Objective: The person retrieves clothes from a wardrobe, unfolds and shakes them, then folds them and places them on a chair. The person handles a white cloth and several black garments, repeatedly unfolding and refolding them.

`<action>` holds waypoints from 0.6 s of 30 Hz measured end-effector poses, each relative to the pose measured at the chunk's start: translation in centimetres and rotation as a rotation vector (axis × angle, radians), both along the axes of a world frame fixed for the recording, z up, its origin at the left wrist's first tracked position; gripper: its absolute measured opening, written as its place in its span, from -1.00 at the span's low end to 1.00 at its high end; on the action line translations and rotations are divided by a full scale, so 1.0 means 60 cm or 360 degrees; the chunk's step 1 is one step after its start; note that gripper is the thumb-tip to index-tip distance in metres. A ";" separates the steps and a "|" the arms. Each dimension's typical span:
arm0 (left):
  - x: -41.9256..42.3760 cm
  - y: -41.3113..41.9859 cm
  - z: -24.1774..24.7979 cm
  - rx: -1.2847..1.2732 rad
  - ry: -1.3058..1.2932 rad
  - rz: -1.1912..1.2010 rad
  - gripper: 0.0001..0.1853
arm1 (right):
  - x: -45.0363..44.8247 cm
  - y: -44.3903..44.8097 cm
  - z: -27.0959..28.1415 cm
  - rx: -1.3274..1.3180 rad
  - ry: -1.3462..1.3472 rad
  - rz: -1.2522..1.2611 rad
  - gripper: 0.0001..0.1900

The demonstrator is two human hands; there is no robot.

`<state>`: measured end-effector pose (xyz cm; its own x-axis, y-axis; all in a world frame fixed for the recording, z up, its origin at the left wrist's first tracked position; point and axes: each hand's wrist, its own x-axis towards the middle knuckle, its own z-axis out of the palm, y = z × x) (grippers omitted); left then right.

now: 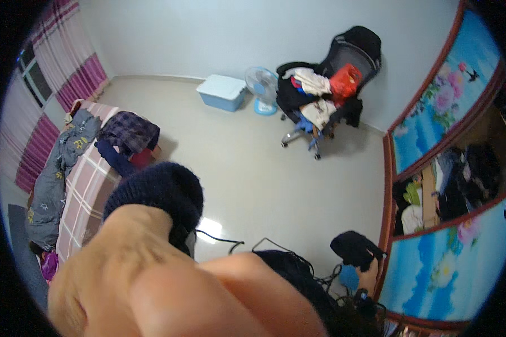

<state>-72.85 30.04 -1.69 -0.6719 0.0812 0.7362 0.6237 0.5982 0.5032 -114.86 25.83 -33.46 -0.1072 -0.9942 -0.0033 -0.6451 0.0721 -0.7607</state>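
Observation:
A bare hand, apparently my left hand [152, 269], looms very close to the camera and fills the lower left and middle. Its fingertips run out of the picture at the bottom, so whatever they touch is hidden. A dark navy knitted cuff [160, 189] surrounds the wrist. Beyond that sleeve lies a bed [84, 189] with a pink checked cover, a grey patterned quilt [46, 206] and a dark plaid garment [128, 130]. My right hand is out of view.
A lidded blue storage box [221, 97] and an electric fan [261, 88] stand by the wall. Clothes and a red bag [345, 80] pile on an office chair [356, 52]. At right, a wardrobe [430, 269] stands partly open. Black cables [223, 240] and black cloth [354, 248] are low down.

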 end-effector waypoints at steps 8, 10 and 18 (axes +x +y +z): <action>0.007 -0.199 -0.004 0.0066 -0.0083 0.0241 -0.78 | -0.008 -0.306 -0.082 -0.0127 0.0157 0.0098 -0.52; 0.000 -0.258 0.008 0.0076 -0.0115 0.0277 -0.78 | 0.012 -0.399 -0.052 -0.0122 0.0302 0.0122 -0.53; 0.010 -0.465 0.048 0.0218 -0.0135 0.0447 -0.78 | 0.073 -0.743 0.010 0.0092 -0.0756 0.0546 -0.54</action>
<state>-72.25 2.16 1.20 -0.7131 -0.2124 0.6681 0.3962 0.6641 0.6340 -110.48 -18.77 -32.86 0.2471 -0.9686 -0.0274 -0.2281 -0.0307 -0.9732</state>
